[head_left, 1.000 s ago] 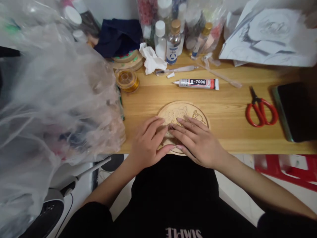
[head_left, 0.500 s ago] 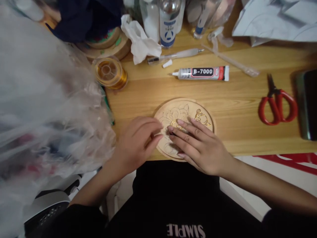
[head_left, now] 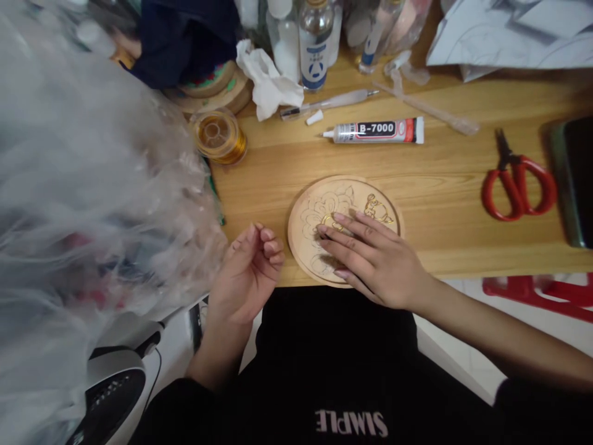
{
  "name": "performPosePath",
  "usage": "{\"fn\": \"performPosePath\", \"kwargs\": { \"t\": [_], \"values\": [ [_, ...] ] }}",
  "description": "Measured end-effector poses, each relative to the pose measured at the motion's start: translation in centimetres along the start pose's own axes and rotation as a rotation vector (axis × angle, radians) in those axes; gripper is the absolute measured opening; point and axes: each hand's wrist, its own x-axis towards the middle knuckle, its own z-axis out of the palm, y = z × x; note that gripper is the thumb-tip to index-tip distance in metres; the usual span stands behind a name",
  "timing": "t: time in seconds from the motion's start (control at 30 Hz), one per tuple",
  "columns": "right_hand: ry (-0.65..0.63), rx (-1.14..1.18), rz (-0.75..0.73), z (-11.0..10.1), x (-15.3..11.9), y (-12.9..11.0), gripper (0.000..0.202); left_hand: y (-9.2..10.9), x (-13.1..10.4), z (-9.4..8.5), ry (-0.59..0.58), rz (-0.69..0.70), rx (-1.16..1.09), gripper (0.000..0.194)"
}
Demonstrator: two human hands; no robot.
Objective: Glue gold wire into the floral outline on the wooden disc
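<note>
A round wooden board (head_left: 301, 247) with a pencilled flower pattern and gold wire outlines (head_left: 377, 210) lies at the table's front edge. Flat across its lower right half rests my right hand (head_left: 375, 259), fingers stretched out and slightly apart, covering part of the drawing. My left hand (head_left: 250, 269) is off to the left of the board, palm turned up. Its fingers are curled in and the thumb presses toward the index finger; whatever may be in that pinch is too small to make out.
Behind the board lie a B-7000 glue tube (head_left: 377, 130), its white cap (head_left: 315, 117), a pen (head_left: 333, 102) and a plastic dropper (head_left: 445, 114). Red-handled scissors (head_left: 514, 185) and a dark device (head_left: 574, 179) are rightward. A gold wire spool (head_left: 220, 137) and plastic bags (head_left: 139, 179) stand left.
My left hand has pulled back leftward from the board's edge, turned palm up and curled its fingers. My right hand stays spread on the board. The whole view has shifted slightly.
</note>
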Motion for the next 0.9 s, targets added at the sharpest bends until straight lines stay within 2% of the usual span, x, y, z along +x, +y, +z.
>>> {"fn": "performPosePath", "kwargs": {
  "t": [0.13,0.2,0.27,0.33,0.43,0.53,0.7,0.83,0.9],
  "values": [
    [-0.021,-0.009,-0.006,0.0,0.0,-0.1,0.036,-0.4,-1.0,0.8,0.086,-0.085,-0.037,0.022],
    [-0.023,-0.017,-0.011,0.0,-0.1,-0.1,0.036,-0.5,-1.4,1.0,0.089,-0.097,-0.042,0.024],
    [-0.023,-0.017,-0.012,0.1,-0.1,-0.1,0.036,-0.7,-1.7,1.0,0.04,-0.079,-0.037,0.018],
    [-0.024,-0.006,-0.011,0.1,-0.2,-0.1,0.037,-0.9,-2.0,0.7,-0.058,-0.054,-0.032,0.012],
    [-0.021,-0.007,-0.012,0.1,-0.2,-0.1,0.037,-1.2,-2.1,0.1,-0.165,-0.042,-0.028,0.025],
    [-0.029,-0.019,-0.003,0.1,-0.3,-0.1,0.036,-1.4,-2.1,-0.1,-0.179,-0.032,0.005,0.033],
    [-0.035,-0.024,0.0,0.2,-0.3,-0.1,0.037,-1.6,-2.3,0.5,-0.229,0.011,0.159,0.05],
    [-0.013,-0.042,-0.029,0.1,-0.2,-0.1,0.037,-1.6,-2.6,1.0,-0.335,-0.05,0.065,0.046],
    [-0.009,-0.047,-0.038,0.1,-0.2,0.0,0.036,-1.6,-2.7,1.2,-0.351,-0.076,0.019,0.043]
  ]
}}
